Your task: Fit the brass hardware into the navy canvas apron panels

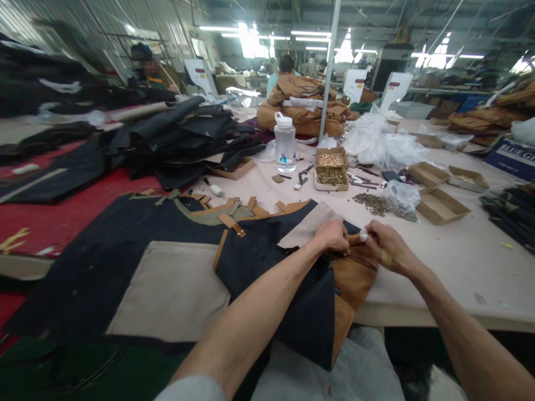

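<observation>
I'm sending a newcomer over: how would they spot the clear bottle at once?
Look across the pale tabletop, past the dark garment. Towards the far side, left of two adjoining cardboard boxes of brass-coloured pieces, stands the clear bottle. Its tall, see-through body, white looped cap and small coloured print set it apart from those low, open boxes.

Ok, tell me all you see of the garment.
The garment looks like cloth, mostly near-black, with a beige patch on the left, brown cloth at its right end and brown strips along the upper edge. It lies partly folded on the table, drooping over the near edge. The left hand grips it; the right hand is at its brown end.
</observation>
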Demonstrator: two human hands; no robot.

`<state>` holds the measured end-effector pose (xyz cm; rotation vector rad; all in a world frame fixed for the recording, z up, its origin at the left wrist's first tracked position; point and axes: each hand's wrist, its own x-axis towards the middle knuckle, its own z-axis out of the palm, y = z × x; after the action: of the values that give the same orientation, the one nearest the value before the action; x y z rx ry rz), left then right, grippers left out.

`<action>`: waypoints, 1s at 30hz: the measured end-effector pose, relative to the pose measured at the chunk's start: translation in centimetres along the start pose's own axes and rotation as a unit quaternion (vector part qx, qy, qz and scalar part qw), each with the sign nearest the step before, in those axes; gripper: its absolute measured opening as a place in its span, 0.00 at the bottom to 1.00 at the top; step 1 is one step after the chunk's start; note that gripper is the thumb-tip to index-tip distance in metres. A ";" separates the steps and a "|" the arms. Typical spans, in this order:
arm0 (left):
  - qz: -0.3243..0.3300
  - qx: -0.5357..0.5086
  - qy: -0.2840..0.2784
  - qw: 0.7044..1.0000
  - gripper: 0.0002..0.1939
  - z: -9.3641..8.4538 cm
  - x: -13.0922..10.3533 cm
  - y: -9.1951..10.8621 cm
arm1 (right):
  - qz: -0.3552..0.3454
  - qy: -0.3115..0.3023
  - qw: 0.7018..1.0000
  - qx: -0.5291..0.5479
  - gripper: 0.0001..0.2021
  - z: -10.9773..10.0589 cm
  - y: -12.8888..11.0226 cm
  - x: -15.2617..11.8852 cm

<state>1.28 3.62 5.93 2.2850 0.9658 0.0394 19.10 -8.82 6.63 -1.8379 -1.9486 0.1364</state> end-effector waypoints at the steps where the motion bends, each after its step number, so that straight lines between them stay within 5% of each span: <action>1: 0.000 -0.002 0.001 1.000 0.14 0.0 -0.1 0.1 | -0.012 -0.018 1.000 0.017 0.06 0.8 -0.6 -1.2; 9: 0.005 -0.014 0.002 1.000 0.08 -0.1 -0.5 0.4 | -0.023 -0.046 0.998 0.035 0.05 4.7 -0.7 -3.0; 15: 0.022 -0.015 0.002 1.000 0.09 0.0 -0.2 0.0 | 0.037 -0.061 0.989 0.128 0.05 4.7 -0.5 -2.2; 30: 0.025 -0.073 -0.044 0.996 0.10 -0.1 0.4 -1.1 | 0.167 -0.222 0.919 0.280 0.09 2.1 0.2 2.3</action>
<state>0.84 4.50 5.31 2.1570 0.8338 0.0293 18.43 -6.04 5.29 -1.8050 -1.5824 1.1812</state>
